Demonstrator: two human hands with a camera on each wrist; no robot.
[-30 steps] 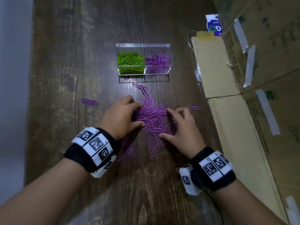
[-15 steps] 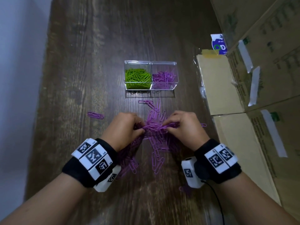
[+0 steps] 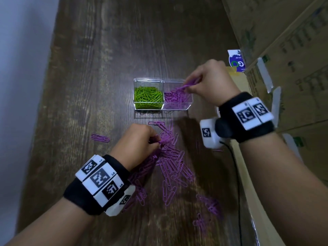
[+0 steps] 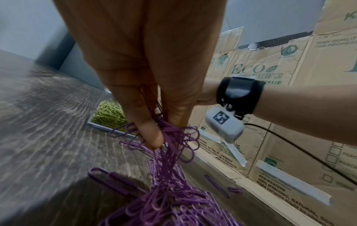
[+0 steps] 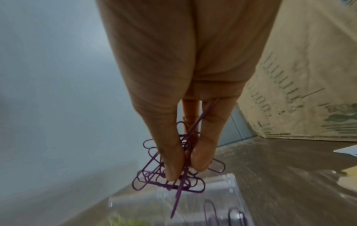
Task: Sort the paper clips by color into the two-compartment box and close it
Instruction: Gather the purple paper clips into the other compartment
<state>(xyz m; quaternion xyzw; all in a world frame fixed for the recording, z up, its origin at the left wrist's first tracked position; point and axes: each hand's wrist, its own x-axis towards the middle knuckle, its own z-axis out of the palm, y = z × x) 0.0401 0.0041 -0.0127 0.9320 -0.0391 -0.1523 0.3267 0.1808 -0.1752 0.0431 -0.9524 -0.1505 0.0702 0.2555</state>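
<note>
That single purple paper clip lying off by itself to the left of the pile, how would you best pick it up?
The lone purple clip lies flat on the wooden table, with bare wood around it. I would come straight down from above and pinch across its narrow width near the middle, thumb and fingertip on the two long sides. It looks too thin to get under, so sliding it slightly may help.

Table (image 3: 106,68): dark wood, coarse visible grain, faint sheen. Two-compartment box (image 3: 177,108): clear, glossy hard plastic. Purple paper clips (image 3: 170,162) and green paper clips (image 3: 148,96): smooth coated wire, slightly glossy. Cartons (image 3: 292,50) at 2 o'clock: matt brown corrugated cardboard. Wristbands (image 3: 229,110): matt black cloth.
</note>
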